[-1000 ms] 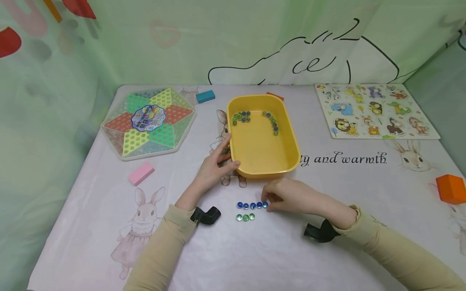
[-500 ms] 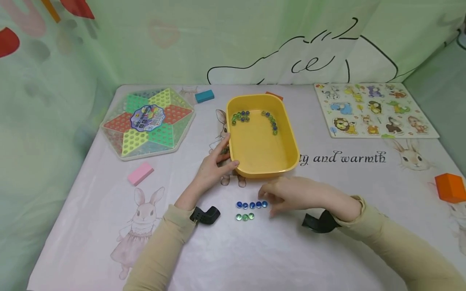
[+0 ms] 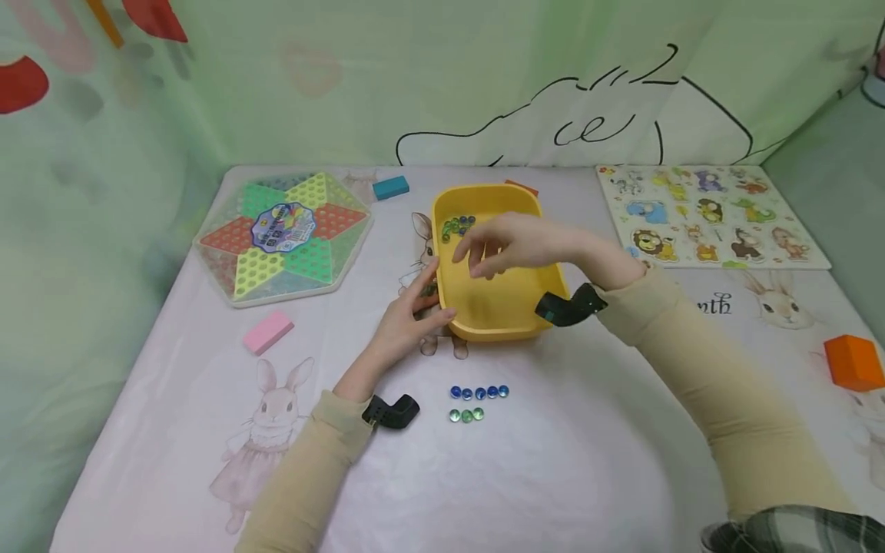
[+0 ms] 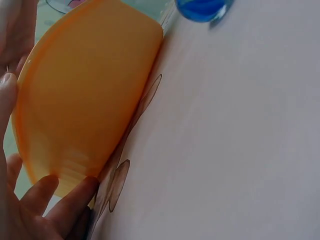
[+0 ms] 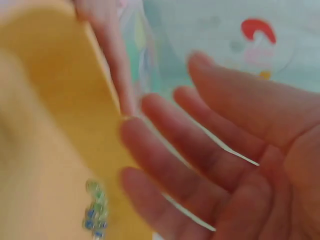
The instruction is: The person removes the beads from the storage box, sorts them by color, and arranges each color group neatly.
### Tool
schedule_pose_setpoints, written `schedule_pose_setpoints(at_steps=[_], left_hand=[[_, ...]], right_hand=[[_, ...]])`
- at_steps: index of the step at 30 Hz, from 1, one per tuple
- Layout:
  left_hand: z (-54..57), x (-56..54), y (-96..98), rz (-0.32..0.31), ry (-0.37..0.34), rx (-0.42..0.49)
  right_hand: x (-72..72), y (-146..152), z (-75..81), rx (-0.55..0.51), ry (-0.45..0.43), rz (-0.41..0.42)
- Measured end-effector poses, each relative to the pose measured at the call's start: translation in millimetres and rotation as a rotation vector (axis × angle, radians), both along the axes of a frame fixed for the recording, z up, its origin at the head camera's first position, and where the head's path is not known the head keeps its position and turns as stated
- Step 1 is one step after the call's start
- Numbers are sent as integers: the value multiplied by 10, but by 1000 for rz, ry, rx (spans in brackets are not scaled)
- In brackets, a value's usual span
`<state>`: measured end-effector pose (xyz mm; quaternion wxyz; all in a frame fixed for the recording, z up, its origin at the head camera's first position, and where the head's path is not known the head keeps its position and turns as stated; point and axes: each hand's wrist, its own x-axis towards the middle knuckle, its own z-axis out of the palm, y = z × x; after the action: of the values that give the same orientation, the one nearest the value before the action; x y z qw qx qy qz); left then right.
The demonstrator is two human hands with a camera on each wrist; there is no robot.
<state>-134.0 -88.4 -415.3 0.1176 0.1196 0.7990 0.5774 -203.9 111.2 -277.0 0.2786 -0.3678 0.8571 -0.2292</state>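
Observation:
My left hand [image 3: 404, 319] rests against the left side of a yellow plastic tray [image 3: 494, 333], its fingers spread along the outer wall [image 4: 100, 80] and its thumb at the near left corner. Over the tray hovers my right hand [image 3: 522, 242], fingers loosely bent and apart; the right wrist view shows nothing between them. Glass marbles [image 3: 456, 227] lie in the tray's far left part; the right hand hides its right part. In front of the tray, a row of several blue marbles [image 3: 480, 393] stands above a row of three green marbles [image 3: 467, 416].
A Chinese checkers board [image 3: 283, 234] lies at the back left, an animal puzzle board [image 3: 712, 215] at the back right. Around them are a pink block [image 3: 268, 332], a blue block [image 3: 391, 187], an orange-red block [image 3: 522, 187] behind the tray and an orange block [image 3: 854, 362] far right.
My right hand has left the right end of the blue marble row, where its fingertips were, and risen forward over the tray. The left hand and both rows stay put.

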Motion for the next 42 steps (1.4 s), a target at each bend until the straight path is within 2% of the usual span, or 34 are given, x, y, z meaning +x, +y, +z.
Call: schedule_pose_setpoints(at_steps=[4, 9, 14, 16, 21, 24, 31, 35, 42], left_hand=[[-6, -9, 20, 0, -3, 10], [-16, -11, 53, -6, -18, 16], [-38, -18, 95, -14, -18, 6], [-44, -19, 108, -17, -16, 6], [-52, -16, 128, -9, -9, -6], [-43, -3, 123, -6, 1, -7], [-29, 9, 98, -2, 11, 20], [-58, 2, 94, -5, 14, 11], [-27, 7, 36, 25, -3, -10]], right_hand=[[-274, -32, -82, -21, 1, -166], [-531, -11, -304, -111, -57, -357], [-673, -25, -566, -172, -46, -449], [-710, -46, -659, -162, -31, -464], [-769, -105, -812, -55, 29, -476], [-777, -149, -858, -4, 76, -449], [-742, -242, -910, 24, 149, -403], [-733, -249, -896, 37, 154, -385], [-753, -190, -730, 19, 151, -387]])
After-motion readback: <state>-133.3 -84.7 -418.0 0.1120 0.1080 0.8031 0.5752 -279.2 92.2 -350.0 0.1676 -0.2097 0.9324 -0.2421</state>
